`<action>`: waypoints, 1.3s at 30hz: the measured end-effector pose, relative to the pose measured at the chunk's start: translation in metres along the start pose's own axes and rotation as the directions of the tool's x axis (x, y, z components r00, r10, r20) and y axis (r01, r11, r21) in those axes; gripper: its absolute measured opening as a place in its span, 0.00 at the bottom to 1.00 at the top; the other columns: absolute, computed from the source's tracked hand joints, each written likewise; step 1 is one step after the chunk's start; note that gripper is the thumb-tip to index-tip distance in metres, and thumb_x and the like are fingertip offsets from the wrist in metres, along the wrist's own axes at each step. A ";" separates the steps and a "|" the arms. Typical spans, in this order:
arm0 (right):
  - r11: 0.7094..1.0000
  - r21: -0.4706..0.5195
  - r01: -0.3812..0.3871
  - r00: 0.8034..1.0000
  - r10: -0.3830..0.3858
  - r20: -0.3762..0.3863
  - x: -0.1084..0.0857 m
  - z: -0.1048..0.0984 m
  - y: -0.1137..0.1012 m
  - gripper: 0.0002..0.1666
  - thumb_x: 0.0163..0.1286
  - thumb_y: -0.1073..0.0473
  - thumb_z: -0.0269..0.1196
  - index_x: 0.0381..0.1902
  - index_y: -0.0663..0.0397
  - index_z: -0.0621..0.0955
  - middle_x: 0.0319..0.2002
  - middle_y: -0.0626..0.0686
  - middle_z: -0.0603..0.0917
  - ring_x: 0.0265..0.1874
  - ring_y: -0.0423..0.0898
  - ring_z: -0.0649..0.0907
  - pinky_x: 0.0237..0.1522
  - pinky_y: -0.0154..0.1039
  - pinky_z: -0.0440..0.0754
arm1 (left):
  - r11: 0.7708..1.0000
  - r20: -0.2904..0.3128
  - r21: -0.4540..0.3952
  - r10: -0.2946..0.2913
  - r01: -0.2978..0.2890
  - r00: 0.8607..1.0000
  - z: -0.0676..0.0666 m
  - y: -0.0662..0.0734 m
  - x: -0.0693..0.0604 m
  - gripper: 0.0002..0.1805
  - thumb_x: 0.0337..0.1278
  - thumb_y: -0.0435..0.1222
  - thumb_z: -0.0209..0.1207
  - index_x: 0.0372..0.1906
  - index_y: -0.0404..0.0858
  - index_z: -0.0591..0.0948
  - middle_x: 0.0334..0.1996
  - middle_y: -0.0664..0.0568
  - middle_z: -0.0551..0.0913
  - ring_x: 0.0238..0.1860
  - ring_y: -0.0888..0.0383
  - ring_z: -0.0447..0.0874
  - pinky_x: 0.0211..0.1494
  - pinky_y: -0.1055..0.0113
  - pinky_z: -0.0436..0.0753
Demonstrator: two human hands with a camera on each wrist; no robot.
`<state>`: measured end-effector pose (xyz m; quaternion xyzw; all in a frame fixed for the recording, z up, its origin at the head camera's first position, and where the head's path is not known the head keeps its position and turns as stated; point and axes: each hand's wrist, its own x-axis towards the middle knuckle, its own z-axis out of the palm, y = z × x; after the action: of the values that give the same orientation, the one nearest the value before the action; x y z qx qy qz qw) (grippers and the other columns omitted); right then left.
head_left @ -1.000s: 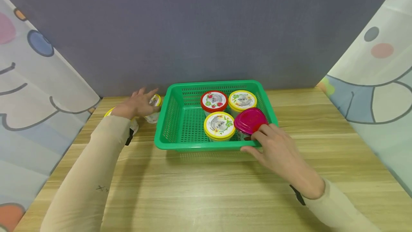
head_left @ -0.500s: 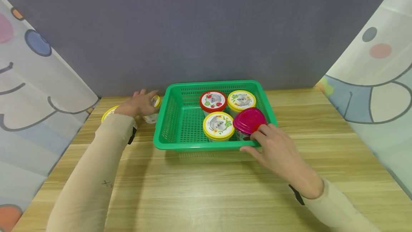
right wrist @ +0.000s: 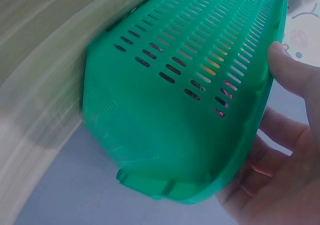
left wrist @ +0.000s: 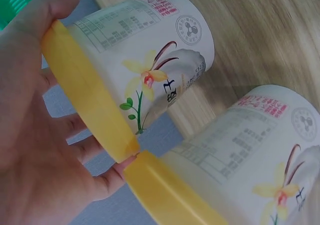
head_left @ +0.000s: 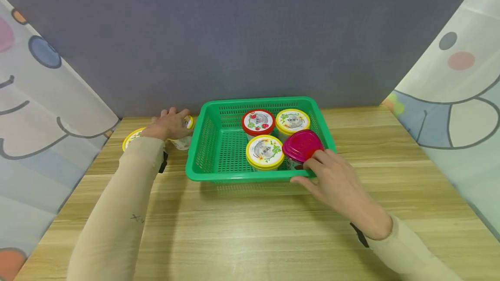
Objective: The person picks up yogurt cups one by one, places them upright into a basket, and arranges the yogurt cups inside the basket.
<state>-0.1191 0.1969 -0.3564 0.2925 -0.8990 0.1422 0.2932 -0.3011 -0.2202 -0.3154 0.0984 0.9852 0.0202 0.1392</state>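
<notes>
In the head view my left hand [head_left: 169,125] is at a yellow-lidded tub [head_left: 183,139], left of the green basket [head_left: 224,177]. The left wrist view shows thumb and fingers around the lid of this white tub [left wrist: 145,60], printed with a vanilla flower. A second yellow-lidded tub [left wrist: 240,155] stands against it, partly behind my wrist in the head view. My right hand [head_left: 336,180] grips the basket's front right rim, thumb outside, fingers inside. Inside stand a red-lidded tub [head_left: 258,122], two yellow-lidded tubs [head_left: 265,151] and a magenta-lidded tub [head_left: 302,145] by my right fingers.
The basket stands on a wood-grain table [head_left: 242,229], close to a grey upright panel [head_left: 250,34] at the back. Cartoon-printed cloths [head_left: 461,99] hang at both sides. The basket's left part shows bare mesh floor [head_left: 231,151].
My left forearm has swung slightly right, and the hand has shifted a little around the tub, uncovering more of the other yellow lid. The right hand and basket look almost still.
</notes>
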 end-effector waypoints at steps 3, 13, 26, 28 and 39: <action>1.000 -0.001 0.002 1.000 -0.002 0.000 0.000 0.000 0.000 0.38 0.69 0.25 0.54 0.25 0.54 0.82 0.27 0.48 0.76 0.26 0.45 0.72 0.28 0.39 0.72 | 1.000 -0.007 0.005 0.002 -0.002 1.000 0.001 0.000 0.000 0.44 0.66 0.60 0.56 0.77 0.40 0.58 0.63 0.28 0.62 0.59 0.29 0.60 0.54 0.28 0.66; 1.000 -0.002 -0.001 1.000 0.001 -0.005 -0.001 0.001 0.000 0.45 0.70 0.22 0.40 0.25 0.55 0.81 0.27 0.48 0.75 0.26 0.45 0.72 0.28 0.39 0.72 | 1.000 -0.043 0.007 -0.001 0.002 0.999 0.004 -0.002 0.001 0.47 0.64 0.61 0.56 0.78 0.41 0.57 0.64 0.28 0.62 0.60 0.29 0.60 0.57 0.26 0.64; 1.000 0.001 0.003 1.000 -0.003 0.005 -0.001 0.001 0.001 0.43 0.69 0.23 0.46 0.26 0.55 0.82 0.27 0.48 0.76 0.26 0.45 0.72 0.28 0.38 0.72 | 1.000 -0.084 0.027 0.001 0.001 0.996 -0.004 -0.005 -0.004 0.44 0.63 0.58 0.59 0.76 0.42 0.60 0.66 0.26 0.59 0.64 0.25 0.56 0.59 0.22 0.57; 1.000 0.002 0.000 1.000 0.000 0.006 0.000 0.001 0.001 0.42 0.69 0.23 0.47 0.26 0.55 0.82 0.28 0.48 0.76 0.26 0.45 0.72 0.28 0.39 0.72 | 0.999 -0.090 0.036 0.000 0.003 0.996 -0.007 -0.005 -0.004 0.43 0.62 0.58 0.59 0.76 0.42 0.60 0.65 0.26 0.59 0.63 0.25 0.57 0.58 0.21 0.58; 1.000 -0.001 -0.009 1.000 0.009 0.017 0.000 0.000 0.000 0.26 0.54 0.38 0.75 0.26 0.54 0.82 0.28 0.48 0.76 0.26 0.45 0.72 0.28 0.39 0.72 | 0.998 -0.104 0.055 0.001 0.005 0.995 -0.029 -0.004 -0.012 0.42 0.63 0.57 0.57 0.76 0.43 0.60 0.67 0.26 0.57 0.63 0.25 0.56 0.57 0.22 0.58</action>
<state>-0.1193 0.1972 -0.3567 0.2897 -0.9028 0.1408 0.2850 -0.2989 -0.2272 -0.2843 0.1001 0.9914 -0.0021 0.0848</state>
